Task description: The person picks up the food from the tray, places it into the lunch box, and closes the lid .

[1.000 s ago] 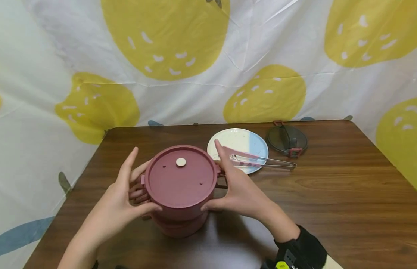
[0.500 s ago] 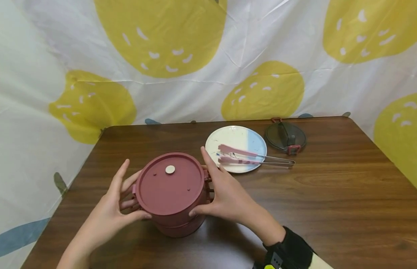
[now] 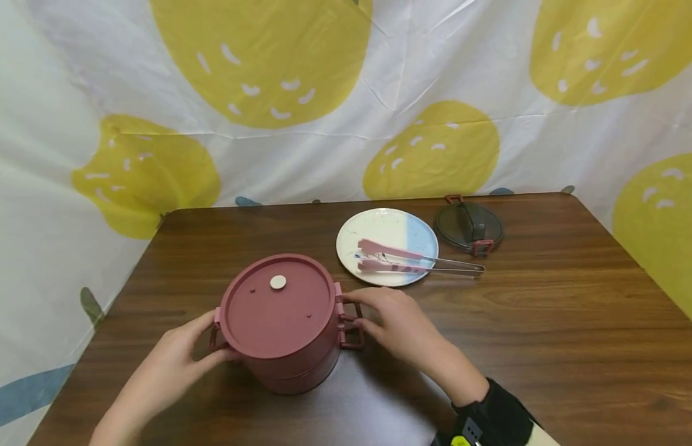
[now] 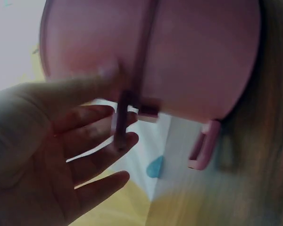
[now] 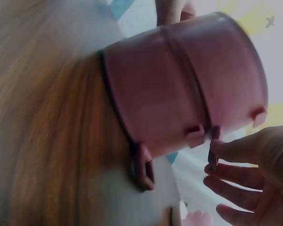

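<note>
A dark-pink two-tier pot with a flat lid [image 3: 279, 310] stands on the table in the head view, one tier on the other. A small cream knob [image 3: 277, 282] marks the lid. My left hand [image 3: 170, 362] is at its left side; in the left wrist view the thumb touches the pot wall [image 4: 198, 56] and the spread fingers lie behind the upper handle [image 4: 120, 120]. On the other side, my right hand [image 3: 404, 322] pinches the upper right handle [image 5: 213, 155] between thumb and index finger, the remaining fingers loose. Below it is the lower handle [image 5: 144, 169].
Behind the pot, pink-tipped tongs [image 3: 396, 254] lie across a cream and blue plate [image 3: 373, 223]. A dark round lid [image 3: 448, 226] with red clips lies farther right. A lemon-patterned cloth [image 3: 301, 167] hangs behind the wooden table [image 3: 546, 297].
The upper tier has come down and left onto the lower one. Both hands, earlier spread around the upper tier, have lowered to its side handles; the right has moved outward.
</note>
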`<state>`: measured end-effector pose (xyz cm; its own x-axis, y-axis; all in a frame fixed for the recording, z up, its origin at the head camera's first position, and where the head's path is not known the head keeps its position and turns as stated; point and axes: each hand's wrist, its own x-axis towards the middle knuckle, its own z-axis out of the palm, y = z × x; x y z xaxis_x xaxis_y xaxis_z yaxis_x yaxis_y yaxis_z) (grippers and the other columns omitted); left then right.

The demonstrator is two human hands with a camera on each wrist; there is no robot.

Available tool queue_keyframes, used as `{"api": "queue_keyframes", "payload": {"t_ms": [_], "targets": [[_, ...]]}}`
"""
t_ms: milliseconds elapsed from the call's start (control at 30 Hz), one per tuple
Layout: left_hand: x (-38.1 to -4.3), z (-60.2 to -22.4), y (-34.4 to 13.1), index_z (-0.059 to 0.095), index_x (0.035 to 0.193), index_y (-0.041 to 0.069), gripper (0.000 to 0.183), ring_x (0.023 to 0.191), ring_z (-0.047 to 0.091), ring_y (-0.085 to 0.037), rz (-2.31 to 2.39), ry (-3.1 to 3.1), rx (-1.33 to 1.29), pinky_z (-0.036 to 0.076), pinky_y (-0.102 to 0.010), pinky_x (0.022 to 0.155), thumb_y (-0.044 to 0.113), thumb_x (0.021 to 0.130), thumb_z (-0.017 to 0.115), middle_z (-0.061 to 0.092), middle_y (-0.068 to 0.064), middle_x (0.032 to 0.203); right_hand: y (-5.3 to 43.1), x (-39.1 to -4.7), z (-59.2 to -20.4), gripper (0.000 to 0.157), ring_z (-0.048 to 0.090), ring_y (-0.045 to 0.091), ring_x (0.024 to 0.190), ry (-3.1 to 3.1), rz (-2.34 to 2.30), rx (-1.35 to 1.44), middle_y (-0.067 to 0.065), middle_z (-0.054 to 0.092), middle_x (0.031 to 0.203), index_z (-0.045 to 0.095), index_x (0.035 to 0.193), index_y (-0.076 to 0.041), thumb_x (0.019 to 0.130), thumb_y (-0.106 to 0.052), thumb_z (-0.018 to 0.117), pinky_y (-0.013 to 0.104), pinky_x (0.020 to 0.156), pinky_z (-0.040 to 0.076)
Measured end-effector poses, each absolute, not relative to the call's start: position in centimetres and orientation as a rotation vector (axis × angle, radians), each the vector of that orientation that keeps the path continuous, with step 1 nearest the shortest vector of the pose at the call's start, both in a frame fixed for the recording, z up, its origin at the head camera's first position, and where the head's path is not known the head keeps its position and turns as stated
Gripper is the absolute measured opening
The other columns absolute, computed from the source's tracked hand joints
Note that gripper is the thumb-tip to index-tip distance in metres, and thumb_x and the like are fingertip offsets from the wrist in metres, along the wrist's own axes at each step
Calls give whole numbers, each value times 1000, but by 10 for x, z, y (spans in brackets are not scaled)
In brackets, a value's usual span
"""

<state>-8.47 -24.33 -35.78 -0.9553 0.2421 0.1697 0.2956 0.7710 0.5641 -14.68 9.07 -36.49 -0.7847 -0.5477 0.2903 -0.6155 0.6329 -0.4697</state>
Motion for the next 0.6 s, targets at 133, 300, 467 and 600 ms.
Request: {"api": "queue_keyframes", "payload": {"t_ms": [133, 300, 467, 600], "targets": [[-86, -364, -245, 65, 127, 1, 44, 117, 64, -41, -778, -2896, -384, 52, -58, 97, 6, 85, 76, 70, -19, 124, 91, -150, -373, 40, 70, 21, 109, -2713, 839, 1027, 5, 74, 118, 68, 125, -9, 86, -12, 76, 40, 95, 56], [-85, -364, -246, 68, 123, 0, 40, 112, 66, -42, -714, -2910, -335, 53, -59, 93, 8, 85, 76, 71, -22, 119, 87, -150, -375, 38, 71, 20, 106, -2719, 797, 1083, 6, 75, 115, 68, 124, -6, 88, -13, 74, 39, 94, 57], [-88, -363, -246, 72, 116, 4, 37, 105, 71, -36, -686, -2862, -362, 56, -52, 89, 7, 81, 80, 75, -15, 111, 84, -150, -373, 36, 72, 19, 102, -2727, 735, 1067, 4, 76, 110, 70, 120, -8, 85, -14, 75, 39, 90, 58], [-89, -365, -247, 74, 113, 7, 33, 94, 74, -27, -705, -2863, -345, 59, -45, 82, 8, 80, 80, 78, -6, 101, 82, -148, -369, 33, 72, 18, 97, -2750, 685, 1063, 2, 77, 104, 72, 115, -10, 83, -17, 77, 38, 85, 59]]}}
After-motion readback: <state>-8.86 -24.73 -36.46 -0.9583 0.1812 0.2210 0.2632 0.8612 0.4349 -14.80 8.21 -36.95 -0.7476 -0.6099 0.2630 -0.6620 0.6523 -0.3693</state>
